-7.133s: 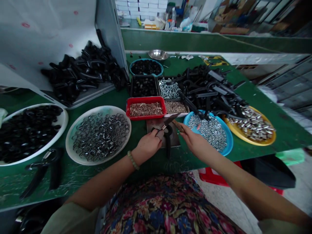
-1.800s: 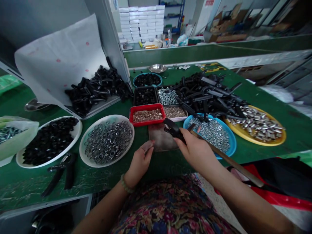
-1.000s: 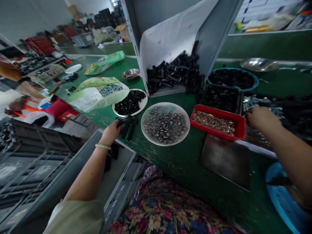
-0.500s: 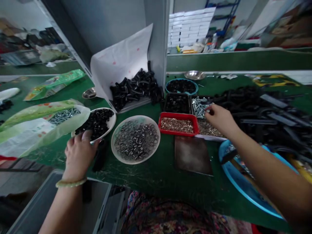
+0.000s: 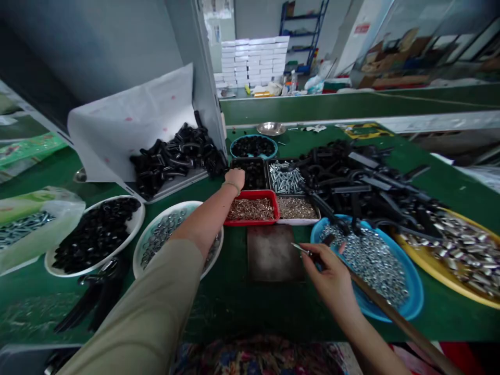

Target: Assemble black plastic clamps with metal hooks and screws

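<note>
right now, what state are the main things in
Slim silver metal piece: pinched in the right hand
Black rectangular tray: open, holding small black parts
Left hand: at that tray's left side, fingertips hidden
Red rectangular plastic tray: open, holding copper-coloured pins
Blue round plastic basin: open, holding small silver parts
Yellow plastic basin: heaped with silver cylinders
Dark square metal plate: lying flat
Black two-handled tool: lying with handles apart

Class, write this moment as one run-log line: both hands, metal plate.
left hand: at small black parts, grip unclear | right hand: holding silver screw | metal plate: in front of red tray
</note>
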Motion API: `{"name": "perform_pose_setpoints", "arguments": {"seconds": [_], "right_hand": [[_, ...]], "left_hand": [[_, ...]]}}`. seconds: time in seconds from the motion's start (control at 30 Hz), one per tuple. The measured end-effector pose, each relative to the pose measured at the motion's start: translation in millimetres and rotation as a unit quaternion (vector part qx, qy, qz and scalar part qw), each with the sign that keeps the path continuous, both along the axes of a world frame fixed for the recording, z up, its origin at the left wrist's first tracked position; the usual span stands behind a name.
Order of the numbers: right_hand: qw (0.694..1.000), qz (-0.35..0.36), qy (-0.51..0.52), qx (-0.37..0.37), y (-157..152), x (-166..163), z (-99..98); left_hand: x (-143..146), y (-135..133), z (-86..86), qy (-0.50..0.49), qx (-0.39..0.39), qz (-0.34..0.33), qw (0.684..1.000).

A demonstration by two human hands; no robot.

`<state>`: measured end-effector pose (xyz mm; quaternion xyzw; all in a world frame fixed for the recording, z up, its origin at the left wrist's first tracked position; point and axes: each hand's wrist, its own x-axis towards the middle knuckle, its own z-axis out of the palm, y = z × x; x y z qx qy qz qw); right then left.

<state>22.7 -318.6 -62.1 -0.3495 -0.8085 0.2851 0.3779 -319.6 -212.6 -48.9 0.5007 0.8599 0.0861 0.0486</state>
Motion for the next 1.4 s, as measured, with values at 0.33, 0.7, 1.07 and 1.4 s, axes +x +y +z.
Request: {"name": "perform_pose_setpoints", "arguments": {"seconds": [0.33, 0.7, 1.07, 1.4], "right_hand": [[0.996, -0.020, 0.080, 0.035, 7.0, -19.0, 14.0], [0.981, 0.008, 0.056, 0.185, -11.0, -39.7, 3.8], [0.963, 0.157, 0.147, -0.160, -21.7, -29.6, -13.8], [0.987, 0.079, -0.004, -0.143, -50.7, -34.7, -15.8]], "left_hand": [[38.5, -47.5, 15.8, -0.244, 0.161, -0.046, 0.955], [173.2, -179.7, 3.7, -0.814, 0.287, 0.018, 0.504], [171.2, -230.4, 1.5, -0.788, 0.238, -0.022, 0.567], [174.4, -251.2, -17.6, -0.601, 0.249, -0.039, 0.759]]}}
